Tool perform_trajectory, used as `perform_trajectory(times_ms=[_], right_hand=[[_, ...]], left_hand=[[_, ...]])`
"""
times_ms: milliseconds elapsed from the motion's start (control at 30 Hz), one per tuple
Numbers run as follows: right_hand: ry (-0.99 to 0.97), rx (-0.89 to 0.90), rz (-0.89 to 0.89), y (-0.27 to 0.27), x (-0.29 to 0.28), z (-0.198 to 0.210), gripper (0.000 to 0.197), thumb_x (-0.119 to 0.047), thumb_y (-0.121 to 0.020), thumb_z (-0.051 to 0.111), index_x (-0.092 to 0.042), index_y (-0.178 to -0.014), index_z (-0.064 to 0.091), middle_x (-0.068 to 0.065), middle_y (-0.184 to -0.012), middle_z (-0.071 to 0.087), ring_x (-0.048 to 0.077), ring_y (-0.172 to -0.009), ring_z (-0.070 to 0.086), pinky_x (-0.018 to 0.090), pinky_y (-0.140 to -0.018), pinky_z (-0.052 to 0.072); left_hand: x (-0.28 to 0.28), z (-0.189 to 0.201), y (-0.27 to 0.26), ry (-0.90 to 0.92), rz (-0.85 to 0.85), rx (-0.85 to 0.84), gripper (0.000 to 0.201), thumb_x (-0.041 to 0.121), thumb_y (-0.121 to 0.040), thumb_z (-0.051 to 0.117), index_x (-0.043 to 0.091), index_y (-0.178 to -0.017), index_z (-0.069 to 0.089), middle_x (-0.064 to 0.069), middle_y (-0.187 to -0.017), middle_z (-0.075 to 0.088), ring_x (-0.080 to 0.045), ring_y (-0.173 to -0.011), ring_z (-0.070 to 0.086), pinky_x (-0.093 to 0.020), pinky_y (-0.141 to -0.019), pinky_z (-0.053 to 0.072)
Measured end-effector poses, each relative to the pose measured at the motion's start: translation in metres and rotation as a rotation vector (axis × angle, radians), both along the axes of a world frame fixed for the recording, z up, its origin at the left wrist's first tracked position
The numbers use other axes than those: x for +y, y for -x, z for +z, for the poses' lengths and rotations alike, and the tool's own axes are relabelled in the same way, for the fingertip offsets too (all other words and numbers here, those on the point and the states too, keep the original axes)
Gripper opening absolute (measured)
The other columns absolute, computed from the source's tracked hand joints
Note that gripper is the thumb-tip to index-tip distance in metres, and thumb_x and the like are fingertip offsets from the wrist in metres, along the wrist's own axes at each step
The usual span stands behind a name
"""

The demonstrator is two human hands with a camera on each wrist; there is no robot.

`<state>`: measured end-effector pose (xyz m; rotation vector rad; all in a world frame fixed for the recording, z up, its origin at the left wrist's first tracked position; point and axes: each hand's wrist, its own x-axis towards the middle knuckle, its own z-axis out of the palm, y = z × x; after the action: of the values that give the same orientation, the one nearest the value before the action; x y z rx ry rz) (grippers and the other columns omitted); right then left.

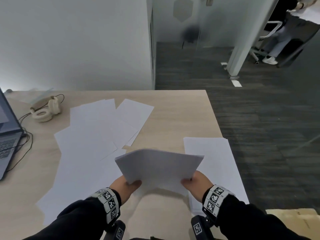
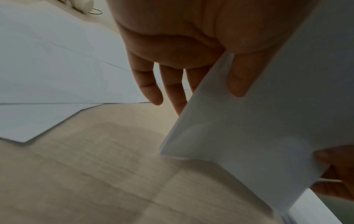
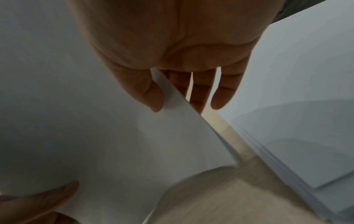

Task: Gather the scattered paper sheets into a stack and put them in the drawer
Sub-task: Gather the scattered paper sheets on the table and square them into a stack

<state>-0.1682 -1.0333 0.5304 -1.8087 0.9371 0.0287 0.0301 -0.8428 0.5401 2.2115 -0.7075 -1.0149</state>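
Both hands hold a small bundle of white paper sheets (image 1: 159, 165) above the near part of the wooden table (image 1: 181, 108). My left hand (image 1: 127, 186) pinches its near left corner, thumb on top and fingers beneath. My right hand (image 1: 194, 181) pinches the near right corner the same way. In the left wrist view the bundle (image 2: 258, 128) runs past my thumb; in the right wrist view the bundle (image 3: 95, 128) fills the left. Several loose sheets (image 1: 90, 135) lie spread over the table's middle and left. A neat stack of sheets (image 1: 213, 163) lies at the table's right edge. No drawer is visible.
A laptop (image 1: 7, 129) stands open at the left edge with dark cables beside it. Cream headphones (image 1: 45, 110) lie at the back left. Dark carpet (image 1: 259, 110) lies beyond the table's right edge. A person sits far off at the top right.
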Motion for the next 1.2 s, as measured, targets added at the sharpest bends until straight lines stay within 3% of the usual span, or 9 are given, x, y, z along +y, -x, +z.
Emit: perform_trajectory(times_ms=[100, 200, 333, 400, 500, 600, 700, 1000, 1200], right_hand=[[-0.076, -0.117, -0.185, 0.013, -0.005, -0.004, 0.017, -0.017, -0.084, 0.056, -0.026, -0.096, 0.065, -0.003, -0.087, 0.074, 0.018, -0.083, 0.07, 0.034, -0.079, 0.056], [-0.109, -0.15, -0.429, 0.035, -0.013, -0.008, 0.02, -0.015, -0.09, 0.06, -0.026, -0.107, 0.058, 0.001, -0.098, 0.075, 0.021, -0.089, 0.071, 0.04, -0.085, 0.057], [-0.097, -0.089, -0.615, 0.072, -0.022, -0.017, 0.027, -0.006, -0.091, 0.05, -0.026, -0.108, 0.057, -0.004, -0.092, 0.072, 0.016, -0.078, 0.068, 0.027, -0.067, 0.053], [-0.067, -0.035, -0.686, 0.091, -0.028, -0.022, 0.027, -0.006, -0.09, 0.049, -0.025, -0.108, 0.057, -0.006, -0.09, 0.07, 0.015, -0.076, 0.067, 0.028, -0.067, 0.052], [-0.03, 0.032, -0.786, 0.117, -0.044, -0.029, 0.026, -0.009, -0.088, 0.054, -0.025, -0.108, 0.058, 0.001, -0.099, 0.069, 0.016, -0.082, 0.066, 0.029, -0.071, 0.05], [0.022, 0.091, -0.807, 0.134, -0.062, -0.033, 0.025, -0.012, -0.087, 0.058, -0.023, -0.11, 0.06, 0.0, -0.101, 0.068, 0.014, -0.085, 0.065, 0.027, -0.071, 0.049], [0.074, 0.122, -0.806, 0.138, -0.079, -0.036, 0.024, -0.015, -0.086, 0.059, -0.025, -0.108, 0.063, -0.002, -0.1, 0.068, 0.015, -0.088, 0.065, 0.032, -0.08, 0.052], [0.164, 0.299, -0.719, 0.141, -0.1, -0.049, 0.033, -0.023, -0.089, 0.059, -0.021, -0.123, 0.06, -0.001, -0.113, 0.066, 0.02, -0.102, 0.061, 0.03, -0.091, 0.045], [0.317, 0.199, -0.715, 0.105, -0.096, -0.035, 0.021, -0.021, -0.087, 0.059, -0.02, -0.107, 0.068, 0.001, -0.114, 0.062, 0.021, -0.103, 0.058, 0.035, -0.098, 0.044]], left_hand=[[-0.014, -0.004, 0.001, -0.004, 0.0, 0.029, 0.01, 0.027, -0.092, 0.066, 0.032, -0.084, 0.069, 0.009, -0.089, 0.073, -0.014, -0.09, 0.066, -0.028, -0.084, 0.046], [-0.04, -0.011, 0.013, -0.02, -0.064, 0.118, 0.012, 0.021, -0.092, 0.066, 0.026, -0.082, 0.072, 0.009, -0.08, 0.076, -0.014, -0.081, 0.071, -0.033, -0.085, 0.055], [-0.085, -0.025, 0.044, -0.051, -0.204, 0.15, 0.006, 0.026, -0.092, 0.065, 0.028, -0.096, 0.069, 0.008, -0.097, 0.075, -0.017, -0.091, 0.071, -0.04, -0.091, 0.055], [-0.105, -0.034, 0.059, -0.076, -0.265, 0.158, 0.013, 0.03, -0.092, 0.064, 0.027, -0.104, 0.067, 0.004, -0.102, 0.074, -0.019, -0.093, 0.07, -0.041, -0.091, 0.056], [-0.131, -0.042, 0.079, -0.083, -0.285, 0.171, 0.013, 0.033, -0.092, 0.064, 0.025, -0.102, 0.064, 0.004, -0.093, 0.072, -0.018, -0.08, 0.069, -0.032, -0.074, 0.058], [-0.151, -0.048, 0.096, -0.084, -0.289, 0.186, 0.013, 0.029, -0.096, 0.059, 0.019, -0.104, 0.062, 0.003, -0.081, 0.068, -0.014, -0.059, 0.061, -0.018, -0.047, 0.044], [-0.164, -0.054, 0.105, -0.097, -0.218, 0.246, 0.012, 0.022, -0.096, 0.058, 0.012, -0.101, 0.06, -0.005, -0.085, 0.071, -0.019, -0.057, 0.066, -0.014, -0.038, 0.038], [-0.148, -0.064, 0.091, -0.145, -0.227, 0.24, 0.003, 0.019, -0.086, 0.065, 0.021, -0.085, 0.067, -0.003, -0.083, 0.076, -0.016, -0.062, 0.063, -0.015, -0.041, 0.036], [-0.11, -0.059, 0.046, -0.116, -0.13, 0.201, 0.004, 0.017, -0.09, 0.064, 0.019, -0.089, 0.068, 0.005, -0.075, 0.074, -0.012, -0.06, 0.063, -0.013, -0.042, 0.037]])
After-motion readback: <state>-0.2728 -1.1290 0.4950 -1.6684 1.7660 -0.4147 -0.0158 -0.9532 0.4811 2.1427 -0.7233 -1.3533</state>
